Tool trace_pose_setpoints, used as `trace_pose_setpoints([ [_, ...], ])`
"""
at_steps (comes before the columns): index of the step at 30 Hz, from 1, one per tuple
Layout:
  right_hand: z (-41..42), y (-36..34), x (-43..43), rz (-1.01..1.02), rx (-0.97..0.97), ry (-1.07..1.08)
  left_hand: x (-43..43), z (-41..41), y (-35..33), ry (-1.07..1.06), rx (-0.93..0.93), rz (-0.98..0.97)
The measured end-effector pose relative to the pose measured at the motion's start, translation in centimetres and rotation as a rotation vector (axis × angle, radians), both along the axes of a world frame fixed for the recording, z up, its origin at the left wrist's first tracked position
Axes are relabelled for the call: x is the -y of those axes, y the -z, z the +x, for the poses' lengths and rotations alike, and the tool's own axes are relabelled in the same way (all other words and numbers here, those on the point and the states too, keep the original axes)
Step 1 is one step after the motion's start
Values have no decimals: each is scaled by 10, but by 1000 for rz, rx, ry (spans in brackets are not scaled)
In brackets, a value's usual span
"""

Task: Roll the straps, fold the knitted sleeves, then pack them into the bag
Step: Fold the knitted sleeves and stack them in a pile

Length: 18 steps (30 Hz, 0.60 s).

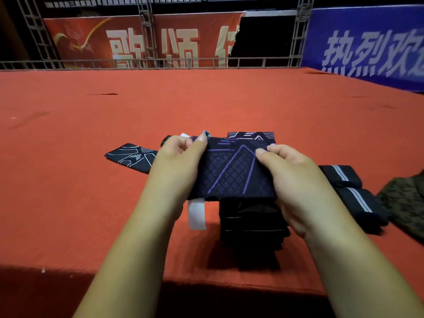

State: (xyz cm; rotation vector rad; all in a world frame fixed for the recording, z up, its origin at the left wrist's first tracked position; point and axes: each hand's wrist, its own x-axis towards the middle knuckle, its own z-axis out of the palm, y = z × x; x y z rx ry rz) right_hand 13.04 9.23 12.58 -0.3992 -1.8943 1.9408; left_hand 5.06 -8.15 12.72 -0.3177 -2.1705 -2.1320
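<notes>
The left grip [177, 157] and right grip [296, 177] each pinch a top corner of the dark navy knitted sleeve with purple lines [231, 175], held above the red cloth-covered counter [91, 191]. A good fold would square the edges, tuck in the white tag [196, 214], then press flat.

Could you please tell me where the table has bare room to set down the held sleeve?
Bare red cloth spreads left of the white-patterned sleeve and beyond it toward the far railing. The right is crowded: rolled straps and the brown bag lie beside the right hand.
</notes>
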Motion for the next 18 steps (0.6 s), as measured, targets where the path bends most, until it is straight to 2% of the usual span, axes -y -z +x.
trace_pose_setpoints([
  [4,1,-1,-2,-15,-17,45,-4,1,2,57,18,90],
  [8,2,-1,-9,243,3,174,-16,4,9,32,41,182],
  [11,0,0,-16,409,12,276,-30,4,19,-55,-13,95],
  [14,-3,4,-24,599,80,318,-35,0,25,-67,9,-25],
  [18,-3,12,-31,821,311,277,-34,-4,32,7,16,-248],
])
